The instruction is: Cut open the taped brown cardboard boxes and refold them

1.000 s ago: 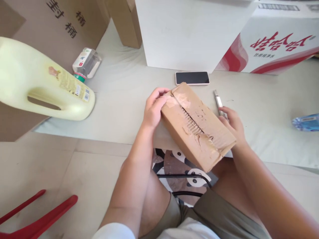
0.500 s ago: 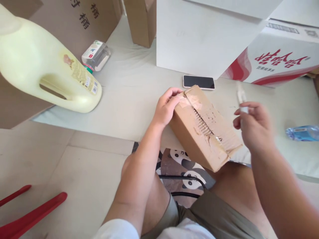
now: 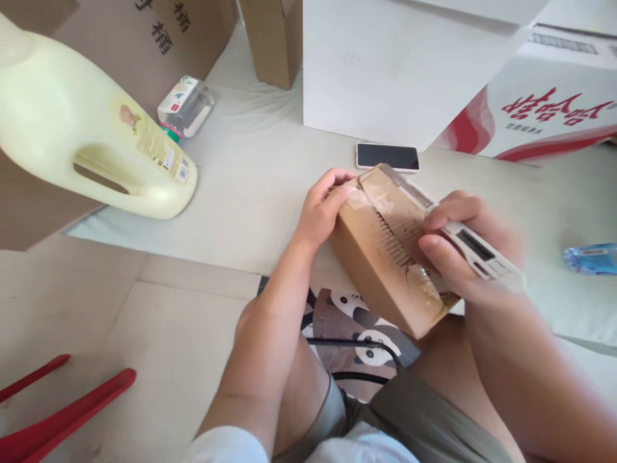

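A small brown cardboard box (image 3: 371, 257) lies tilted above my lap, its top torn and ragged along a middle seam with bits of clear tape on it. My left hand (image 3: 324, 209) is closed around its far left corner, thumb on top. In my right hand (image 3: 463, 241) is a white box cutter (image 3: 475, 251), gripped between thumb and fingers over the box's right side. Its front end points toward the far corner of the box. Whether the blade touches the cardboard I cannot tell. Some of the box's right side is hidden behind this hand.
A phone (image 3: 388, 157) lies just beyond the box. Large white cartons (image 3: 385, 71) stand behind it. A big pale yellow jug (image 3: 96, 128) and a small clear bottle (image 3: 187, 106) are on the left, a blue bottle (image 3: 590, 258) on the right. Red legs (image 3: 72, 408) show at lower left.
My right hand has moved left and over the box, turning the box cutter so its long side now shows. My left hand still grips the same corner.
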Motion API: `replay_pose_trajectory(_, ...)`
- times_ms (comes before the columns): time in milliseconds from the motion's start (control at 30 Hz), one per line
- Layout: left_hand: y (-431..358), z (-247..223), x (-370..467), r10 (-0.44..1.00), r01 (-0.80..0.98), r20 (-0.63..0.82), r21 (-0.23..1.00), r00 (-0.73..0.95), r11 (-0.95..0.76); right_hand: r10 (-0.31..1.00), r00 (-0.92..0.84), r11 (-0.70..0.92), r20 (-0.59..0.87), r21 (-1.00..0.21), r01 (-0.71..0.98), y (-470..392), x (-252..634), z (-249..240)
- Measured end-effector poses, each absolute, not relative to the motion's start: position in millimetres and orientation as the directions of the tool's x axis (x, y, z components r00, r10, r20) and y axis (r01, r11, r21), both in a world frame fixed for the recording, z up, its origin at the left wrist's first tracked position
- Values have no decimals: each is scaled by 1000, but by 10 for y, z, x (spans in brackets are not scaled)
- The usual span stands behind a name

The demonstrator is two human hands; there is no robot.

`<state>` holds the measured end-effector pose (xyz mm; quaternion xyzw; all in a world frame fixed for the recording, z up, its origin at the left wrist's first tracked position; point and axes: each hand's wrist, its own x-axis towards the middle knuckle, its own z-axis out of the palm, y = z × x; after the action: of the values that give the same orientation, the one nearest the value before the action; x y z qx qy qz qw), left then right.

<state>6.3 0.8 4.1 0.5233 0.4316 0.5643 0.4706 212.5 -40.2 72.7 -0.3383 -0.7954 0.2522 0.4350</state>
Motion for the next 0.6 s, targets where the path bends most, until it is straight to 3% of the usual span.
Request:
replay_pose_trajectory(300,20,35,44,982,-41,188,981,-5,-189,835,-395,550,384,-625,555,-450,2093,770)
replay_pose_trajectory(500,18,15,33,982,-32,190,981,0,-190,782,-342,619,521,-588,521,-407,2096,776)
replay_pose_trajectory(600,14,24,34,982,-24,186,982,4,-186,794,-360,608,491,-624,491,-394,2100,757)
